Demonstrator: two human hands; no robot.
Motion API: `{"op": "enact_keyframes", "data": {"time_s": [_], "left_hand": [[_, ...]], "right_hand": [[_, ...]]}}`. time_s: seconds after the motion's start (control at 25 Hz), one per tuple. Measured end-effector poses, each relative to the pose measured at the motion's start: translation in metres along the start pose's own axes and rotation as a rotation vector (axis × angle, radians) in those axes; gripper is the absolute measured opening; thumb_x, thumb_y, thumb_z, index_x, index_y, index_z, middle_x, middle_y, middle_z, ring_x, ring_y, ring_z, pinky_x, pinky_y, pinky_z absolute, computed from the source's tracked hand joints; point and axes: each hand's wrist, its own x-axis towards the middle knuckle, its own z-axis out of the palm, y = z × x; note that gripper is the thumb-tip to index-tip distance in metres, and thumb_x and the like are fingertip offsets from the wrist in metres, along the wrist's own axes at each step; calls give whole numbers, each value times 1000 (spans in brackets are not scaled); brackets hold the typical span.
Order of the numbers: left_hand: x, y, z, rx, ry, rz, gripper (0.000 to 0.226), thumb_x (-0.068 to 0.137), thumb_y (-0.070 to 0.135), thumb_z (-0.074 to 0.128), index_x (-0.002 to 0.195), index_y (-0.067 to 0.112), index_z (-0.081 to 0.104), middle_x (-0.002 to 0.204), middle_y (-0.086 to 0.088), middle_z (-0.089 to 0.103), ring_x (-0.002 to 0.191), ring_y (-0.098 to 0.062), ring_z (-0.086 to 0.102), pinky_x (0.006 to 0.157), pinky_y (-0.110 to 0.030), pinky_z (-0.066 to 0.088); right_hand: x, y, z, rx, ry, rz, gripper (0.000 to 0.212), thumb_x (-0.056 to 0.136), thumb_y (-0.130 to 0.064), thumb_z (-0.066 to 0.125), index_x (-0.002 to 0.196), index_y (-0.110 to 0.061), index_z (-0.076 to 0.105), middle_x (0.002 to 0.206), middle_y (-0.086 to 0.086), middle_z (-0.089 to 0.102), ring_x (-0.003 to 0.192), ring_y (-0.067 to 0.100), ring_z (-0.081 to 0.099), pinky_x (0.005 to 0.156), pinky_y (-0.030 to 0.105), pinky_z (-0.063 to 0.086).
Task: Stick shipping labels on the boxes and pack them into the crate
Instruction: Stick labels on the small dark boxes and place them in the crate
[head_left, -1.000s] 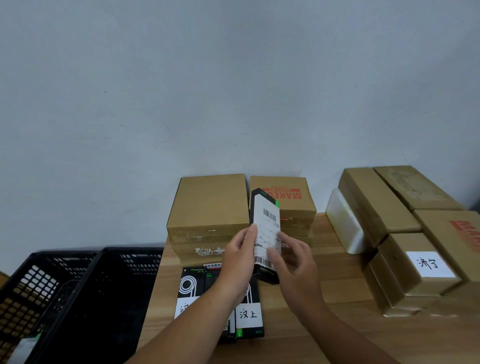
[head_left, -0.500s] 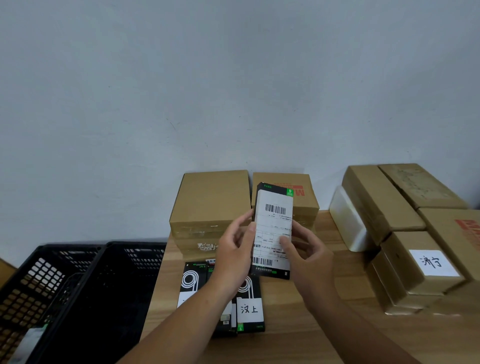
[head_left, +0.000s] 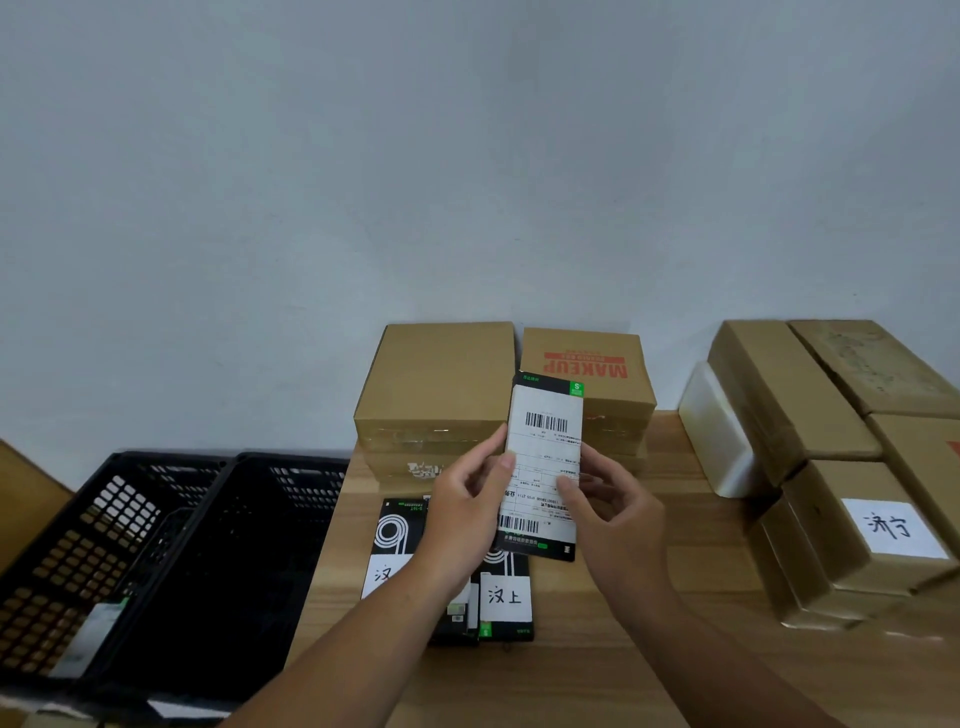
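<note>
A slim black box (head_left: 545, 384) stands upright above the table, its front covered by a white shipping label (head_left: 543, 467) with barcodes. My left hand (head_left: 462, 512) grips its left edge and my right hand (head_left: 618, 514) grips its right edge, thumb pressed on the label. Below the hands, several more black boxes (head_left: 506, 597) with white handwritten tags lie flat on the wooden table (head_left: 649, 623). Two black plastic crates (head_left: 171, 545) stand off the table's left end.
Two stacks of brown cartons (head_left: 441, 384) stand against the wall behind the held box, one printed MAKEUP (head_left: 587, 361). More brown cartons (head_left: 852, 551) and a white wrapped parcel (head_left: 717, 441) crowd the right side. The left crate holds a labelled item (head_left: 93, 634).
The held box has turned from edge-on to face me fully, and both hands have shifted to hold it by its two sides with the label smoothed flat.
</note>
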Motion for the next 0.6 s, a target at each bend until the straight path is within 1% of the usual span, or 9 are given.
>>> {"op": "enact_keyframes", "data": {"time_s": [0.2, 0.28, 0.4, 0.52, 0.6], "left_hand": [[-7, -10, -14, 3, 62, -25, 35, 99, 37, 64, 132, 50, 62, 114, 17, 75, 102, -8, 74, 72, -28, 62], [-13, -13, -25, 13, 97, -18, 36, 100, 37, 63, 134, 46, 62, 115, 17, 75, 104, -8, 73, 74, -28, 62], [-23, -16, -50, 29, 148, -1, 38, 101, 36, 61, 139, 40, 60, 118, 17, 74, 107, -6, 71, 77, -25, 61], [-40, -18, -85, 75, 233, 27, 37, 102, 34, 59, 138, 40, 60, 118, 19, 73, 104, -4, 71, 75, -24, 60], [-51, -21, -112, 159, 325, 74, 35, 103, 32, 58, 136, 39, 62, 119, 17, 67, 104, 4, 66, 74, -18, 58]], "right_hand": [[-5, 9, 12, 16, -59, 39, 41, 87, -11, 76, 125, -27, 68, 101, -20, 75, 89, 1, 73, 61, 19, 59], [-9, 11, 23, 8, -97, 39, 40, 88, -11, 76, 123, -27, 68, 100, -22, 75, 89, 1, 73, 62, 17, 59], [-17, 11, 45, -8, -157, 25, 39, 88, -11, 75, 122, -30, 69, 105, -19, 75, 92, 1, 72, 64, 14, 57], [-31, 11, 78, -23, -222, 32, 39, 89, -11, 75, 124, -30, 70, 112, -15, 74, 93, 2, 72, 67, 17, 59], [-43, 11, 105, -44, -267, 28, 39, 89, -12, 75, 123, -30, 70, 114, -17, 73, 94, 1, 71, 68, 19, 60]]}}
